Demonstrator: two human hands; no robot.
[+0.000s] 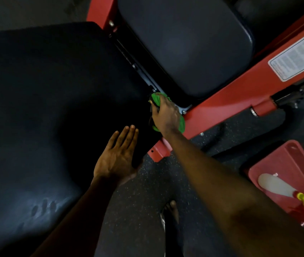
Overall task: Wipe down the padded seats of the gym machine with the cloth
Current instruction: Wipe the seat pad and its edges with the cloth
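Cloth [158, 98]: green, bunched into a wad. It was located at the near corner of the machine, in the gap between the edge of the large pad [45, 89] and the red frame [231, 97], just below the small seat pad [184, 43]. Most of it was covered by the right hand [166, 114], with green showing only past the fingertips and by the wrist.

Handling, judged: the cloth was taken to be light, soft and limp, with no form of its own. It was expected to bunch or fold under a loose grip, so a hold across the middle of the wad, palm on top, was thought best, with pressure spread flat for wiping. The pad covering looked smooth, and the cloth was judged likely to slide on it easily.

Right hand: fingers were curled down over the wad, clamped on it. Whether it was pressed on pad or frame could not be told.

Left hand [116, 158]: fingers were straight and together, laid flat at the near edge of the large pad, nothing held.

Nearby: a printed label [299, 54] was noted on the frame. A red tray [286, 160] carrying a spray bottle [275, 184] was noted on the floor [240, 130], well apart from the cloth.
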